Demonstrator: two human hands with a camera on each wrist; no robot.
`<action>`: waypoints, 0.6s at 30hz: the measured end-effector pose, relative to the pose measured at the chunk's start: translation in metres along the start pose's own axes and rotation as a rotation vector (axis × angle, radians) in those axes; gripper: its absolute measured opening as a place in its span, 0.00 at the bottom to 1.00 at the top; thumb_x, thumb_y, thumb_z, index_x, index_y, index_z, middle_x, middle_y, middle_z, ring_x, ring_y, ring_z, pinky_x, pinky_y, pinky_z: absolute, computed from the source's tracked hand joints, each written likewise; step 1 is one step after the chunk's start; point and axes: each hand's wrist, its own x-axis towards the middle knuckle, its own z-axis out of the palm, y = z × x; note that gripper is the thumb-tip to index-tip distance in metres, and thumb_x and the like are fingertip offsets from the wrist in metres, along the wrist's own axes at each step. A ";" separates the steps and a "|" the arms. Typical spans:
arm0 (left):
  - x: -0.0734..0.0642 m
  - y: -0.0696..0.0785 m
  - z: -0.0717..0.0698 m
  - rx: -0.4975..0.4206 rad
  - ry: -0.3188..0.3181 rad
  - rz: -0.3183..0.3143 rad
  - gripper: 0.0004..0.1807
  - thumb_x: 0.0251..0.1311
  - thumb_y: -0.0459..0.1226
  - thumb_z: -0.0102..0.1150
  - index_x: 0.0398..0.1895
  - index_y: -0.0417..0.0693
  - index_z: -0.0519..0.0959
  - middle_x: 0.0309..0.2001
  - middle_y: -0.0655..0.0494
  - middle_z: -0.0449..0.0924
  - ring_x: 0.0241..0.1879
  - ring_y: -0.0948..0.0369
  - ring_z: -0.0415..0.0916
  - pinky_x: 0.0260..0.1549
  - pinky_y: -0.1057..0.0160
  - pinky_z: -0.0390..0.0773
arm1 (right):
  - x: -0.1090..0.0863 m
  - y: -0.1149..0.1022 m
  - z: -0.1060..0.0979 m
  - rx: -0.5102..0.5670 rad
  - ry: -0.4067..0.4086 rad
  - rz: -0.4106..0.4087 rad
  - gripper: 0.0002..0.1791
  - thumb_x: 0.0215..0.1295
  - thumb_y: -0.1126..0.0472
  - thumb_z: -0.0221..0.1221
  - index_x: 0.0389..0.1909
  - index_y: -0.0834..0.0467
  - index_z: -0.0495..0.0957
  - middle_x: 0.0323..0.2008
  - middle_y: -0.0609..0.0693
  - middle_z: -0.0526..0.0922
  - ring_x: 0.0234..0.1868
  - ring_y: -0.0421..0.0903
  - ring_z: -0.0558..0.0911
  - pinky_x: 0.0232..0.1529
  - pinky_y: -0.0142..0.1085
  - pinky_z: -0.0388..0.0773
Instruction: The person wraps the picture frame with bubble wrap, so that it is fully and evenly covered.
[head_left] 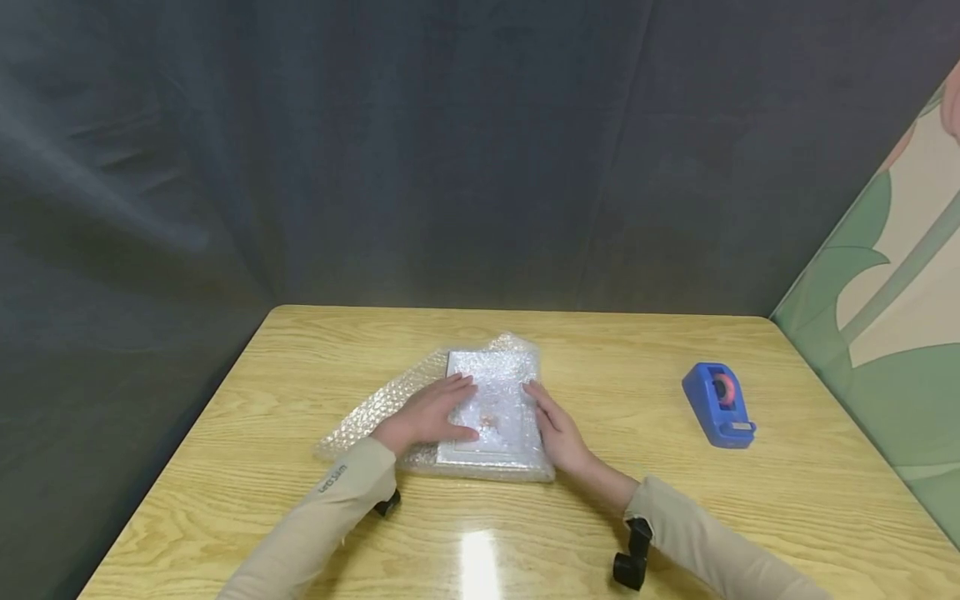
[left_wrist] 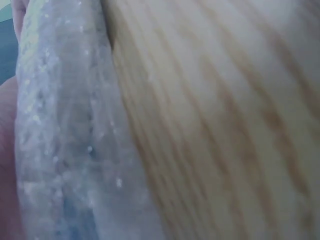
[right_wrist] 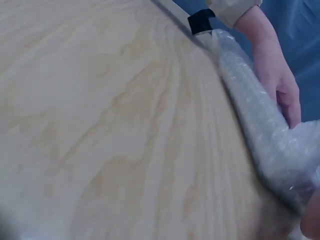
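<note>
A flat, pale rectangular item (head_left: 495, 392) lies under bubble wrap (head_left: 382, 407) near the middle of the table, its exact kind blurred by the wrap. A loose flap of wrap spreads out to its left. My left hand (head_left: 433, 412) rests on the package's left side, thumb and fingers spread over the wrap. Along the right edge lies my right hand (head_left: 558, 429), its straight fingers touching the upper surface near the side. In the left wrist view the wrapped edge (left_wrist: 70, 115) stands close to the camera. The right wrist view shows the left hand (right_wrist: 274, 75) behind the wrap (right_wrist: 255, 107).
A blue tape dispenser (head_left: 716, 408) with a pink roll stands on the right side of the wooden table (head_left: 600, 358). Behind the table hangs a dark curtain (head_left: 465, 167). A panel with a leaf pattern (head_left: 900, 333) borders the right side.
</note>
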 end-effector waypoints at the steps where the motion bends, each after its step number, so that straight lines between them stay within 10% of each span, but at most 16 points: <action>1: 0.000 0.000 0.000 -0.001 -0.002 -0.003 0.45 0.51 0.60 0.54 0.68 0.47 0.55 0.70 0.52 0.47 0.69 0.54 0.42 0.66 0.51 0.46 | -0.002 -0.001 -0.001 0.008 0.008 0.010 0.21 0.63 0.79 0.39 0.58 0.74 0.63 0.63 0.72 0.55 0.65 0.66 0.50 0.64 0.53 0.44; 7: 0.001 -0.001 0.005 -0.023 0.011 -0.010 0.45 0.51 0.61 0.53 0.68 0.47 0.56 0.70 0.52 0.47 0.69 0.54 0.42 0.65 0.51 0.47 | -0.010 -0.002 0.001 -0.043 0.001 0.063 0.22 0.66 0.75 0.40 0.61 0.72 0.60 0.66 0.69 0.49 0.67 0.63 0.48 0.66 0.52 0.44; 18: 0.000 -0.001 0.006 -0.046 0.045 0.000 0.45 0.50 0.59 0.56 0.67 0.44 0.57 0.70 0.49 0.48 0.69 0.51 0.43 0.65 0.51 0.48 | -0.004 -0.006 0.013 -0.581 -0.089 -0.069 0.31 0.61 0.59 0.52 0.63 0.69 0.58 0.66 0.71 0.47 0.67 0.64 0.48 0.64 0.56 0.49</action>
